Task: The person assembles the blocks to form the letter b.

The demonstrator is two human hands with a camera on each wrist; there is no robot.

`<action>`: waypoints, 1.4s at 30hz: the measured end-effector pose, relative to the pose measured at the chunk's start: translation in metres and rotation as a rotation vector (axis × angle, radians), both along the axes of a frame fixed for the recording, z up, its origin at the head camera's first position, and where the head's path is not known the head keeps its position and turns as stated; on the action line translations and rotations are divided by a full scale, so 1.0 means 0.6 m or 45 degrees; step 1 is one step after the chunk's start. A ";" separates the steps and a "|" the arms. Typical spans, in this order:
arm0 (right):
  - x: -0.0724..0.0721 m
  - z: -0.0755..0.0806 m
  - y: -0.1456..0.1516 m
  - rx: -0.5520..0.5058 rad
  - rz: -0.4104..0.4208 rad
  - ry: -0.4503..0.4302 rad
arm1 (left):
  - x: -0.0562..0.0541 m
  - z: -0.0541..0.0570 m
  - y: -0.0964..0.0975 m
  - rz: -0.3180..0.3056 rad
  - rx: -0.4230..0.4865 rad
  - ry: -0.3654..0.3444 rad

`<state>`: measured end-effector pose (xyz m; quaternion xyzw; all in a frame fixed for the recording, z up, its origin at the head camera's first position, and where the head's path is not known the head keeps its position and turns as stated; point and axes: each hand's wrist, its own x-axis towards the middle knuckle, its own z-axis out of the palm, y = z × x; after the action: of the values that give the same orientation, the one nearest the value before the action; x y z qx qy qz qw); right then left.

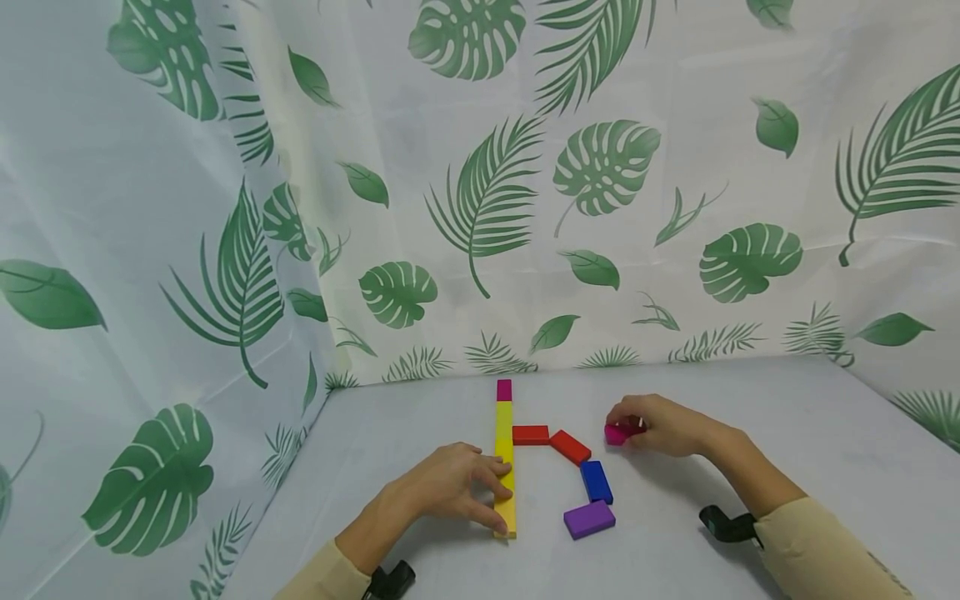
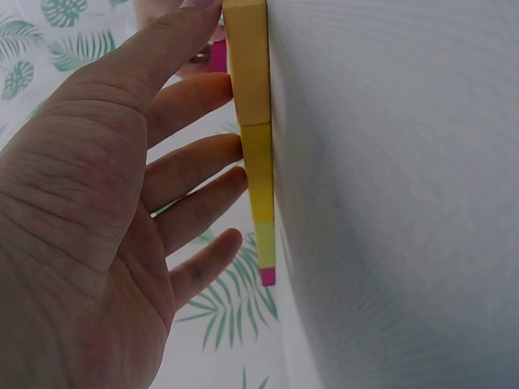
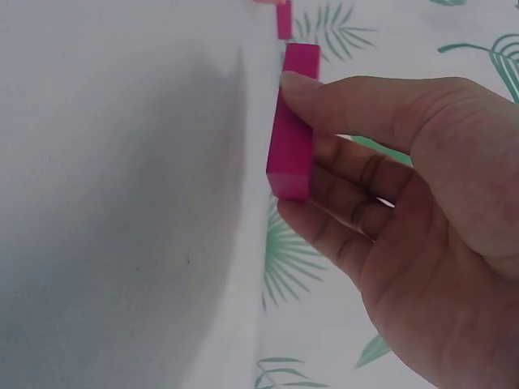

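My right hand [image 1: 663, 427] pinches a magenta block [image 3: 293, 130] between thumb and fingers, at the right of the table. My left hand [image 1: 457, 485] rests with spread fingers against a straight row of yellow blocks [image 1: 505, 429]; in the left wrist view its fingertips touch the side of the row. Another magenta block [image 1: 504, 390] caps the far end of that row. From the row's right side, two red blocks [image 1: 531, 435], a blue block [image 1: 596, 482] and a purple block [image 1: 589, 520] form a curve bending toward me.
A white cloth [image 1: 420, 417] covers the table. Behind it and at the left hang white sheets [image 1: 637, 308] printed with green leaves. Dark wrist devices [image 1: 727, 523] sit beside both sleeves.
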<state>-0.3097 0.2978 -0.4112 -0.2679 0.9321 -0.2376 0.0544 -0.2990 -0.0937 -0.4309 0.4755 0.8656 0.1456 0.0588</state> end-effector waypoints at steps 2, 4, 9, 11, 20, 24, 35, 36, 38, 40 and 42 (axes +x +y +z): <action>0.000 0.002 -0.003 -0.004 0.001 0.012 | 0.000 0.000 0.000 -0.007 -0.003 0.008; 0.002 0.004 -0.007 -0.015 -0.001 0.020 | 0.000 0.001 -0.001 -0.011 -0.005 0.014; 0.004 0.009 -0.015 -0.043 0.011 0.049 | 0.000 0.001 -0.001 -0.007 -0.003 0.007; 0.005 0.010 -0.018 -0.045 0.014 0.054 | -0.001 0.001 -0.001 -0.004 -0.005 0.000; 0.009 0.016 -0.029 -0.038 0.031 0.074 | -0.001 0.001 -0.001 -0.021 0.002 0.011; 0.010 0.017 -0.034 -0.052 0.046 0.074 | -0.001 0.000 -0.001 -0.041 0.013 0.033; 0.014 0.018 -0.052 -0.106 0.070 0.141 | -0.001 0.000 0.000 -0.037 0.012 0.024; 0.015 0.019 -0.055 -0.110 0.071 0.133 | -0.001 0.001 0.000 -0.034 0.012 0.020; 0.017 0.021 -0.061 -0.120 0.073 0.113 | -0.002 0.000 0.000 -0.033 0.010 0.021; 0.020 0.024 -0.068 -0.121 0.077 0.096 | -0.001 0.000 0.000 -0.035 0.009 0.022; 0.022 0.026 -0.073 -0.120 0.082 0.084 | -0.001 0.000 -0.001 -0.031 0.006 0.022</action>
<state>-0.2963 0.2538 -0.3955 -0.3078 0.9120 -0.2705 0.0187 -0.2999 -0.0941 -0.4308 0.4874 0.8599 0.1426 0.0519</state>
